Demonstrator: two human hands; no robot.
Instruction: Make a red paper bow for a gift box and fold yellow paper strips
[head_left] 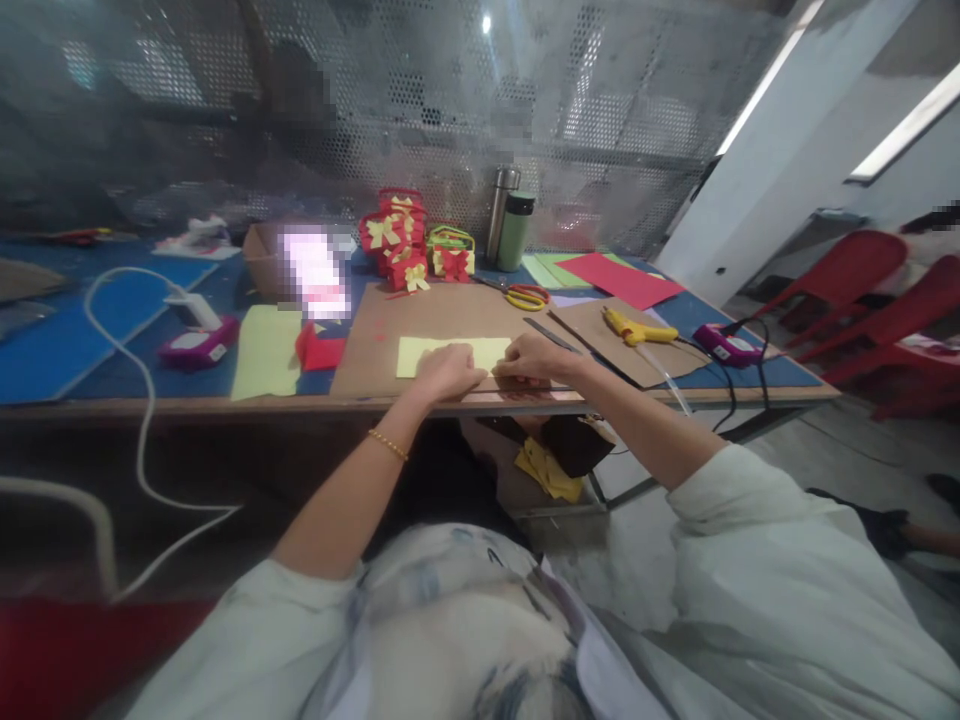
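A strip of pale yellow paper (415,357) lies on the brown cardboard (367,340) near the table's front edge. My left hand (451,370) rests on the paper's front part, fingers curled and closed at its near edge. Close beside it, my right hand (534,357) is closed at the paper's right end, with its fingertips pressed together on it. The fingers cover part of the paper, so its edge under them is hidden. A thin dark strip, perhaps a ruler, runs along the cardboard beneath my right hand.
Yellow-handled scissors (527,296), a yellow glue gun (637,328) and a purple socket block (726,345) lie to the right. Red paper gift boxes (396,240) and a green bottle (515,232) stand behind. A yellow sheet (268,350) and red paper (321,350) lie left.
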